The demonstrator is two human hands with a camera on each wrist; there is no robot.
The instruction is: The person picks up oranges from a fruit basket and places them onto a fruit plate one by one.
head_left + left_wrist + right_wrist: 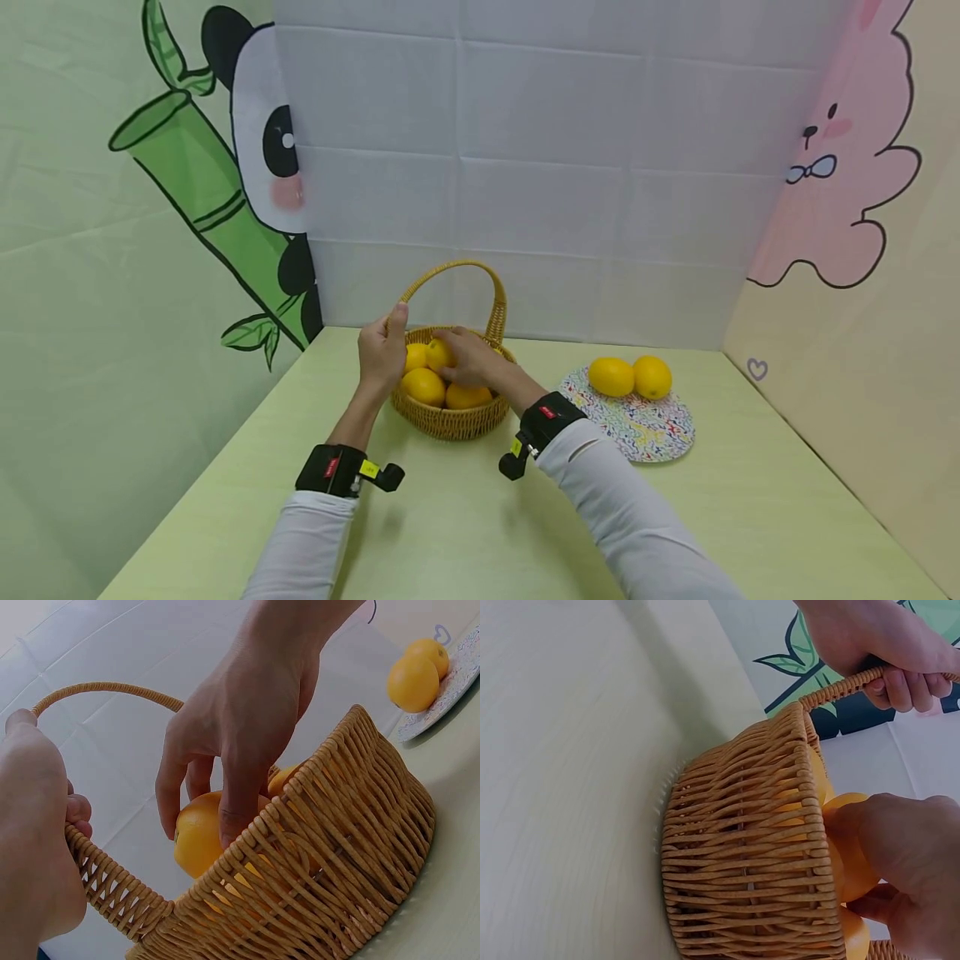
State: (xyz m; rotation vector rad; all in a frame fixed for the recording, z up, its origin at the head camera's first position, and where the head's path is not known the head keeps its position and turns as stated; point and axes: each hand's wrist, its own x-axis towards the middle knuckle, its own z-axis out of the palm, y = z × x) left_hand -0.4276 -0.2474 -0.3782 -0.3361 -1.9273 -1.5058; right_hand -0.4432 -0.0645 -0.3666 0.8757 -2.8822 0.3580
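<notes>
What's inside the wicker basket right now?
At least four yellow fruits show inside the basket; the right hand grips one. Those and the hand hide whatever lies deeper, so the full count can't be told.

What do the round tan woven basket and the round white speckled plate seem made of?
The round tan woven basket looks like wicker, perhaps rattan or a synthetic imitation, with a slight sheen; its strands show ridged and interlaced in both wrist views. The round white speckled plate looks rigid and smooth, its edge holding a clean curve; it could be ceramic or plastic, I can't tell.
</notes>
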